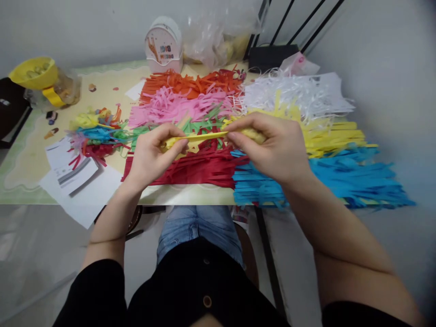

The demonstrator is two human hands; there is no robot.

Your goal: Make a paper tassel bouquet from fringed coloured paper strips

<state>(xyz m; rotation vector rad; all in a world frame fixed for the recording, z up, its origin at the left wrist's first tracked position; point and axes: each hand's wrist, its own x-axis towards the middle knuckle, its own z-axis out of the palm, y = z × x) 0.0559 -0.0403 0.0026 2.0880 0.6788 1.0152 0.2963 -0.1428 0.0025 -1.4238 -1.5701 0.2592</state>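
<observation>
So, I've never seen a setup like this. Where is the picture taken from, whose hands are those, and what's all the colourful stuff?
There is no machine at work here, only a person's bare hands. The single picture comes from a camera worn on the person's head, looking forward and down, so you see roughly what they see. The left hand and right hand pinch a yellow strip and hold it stretched between them.

On the table lie strips grouped by colour: orange strips, pink strips, some green ones, red strips, white strips, yellow strips and blue strips. To the left sit a mixed bundle and some papers.
</observation>
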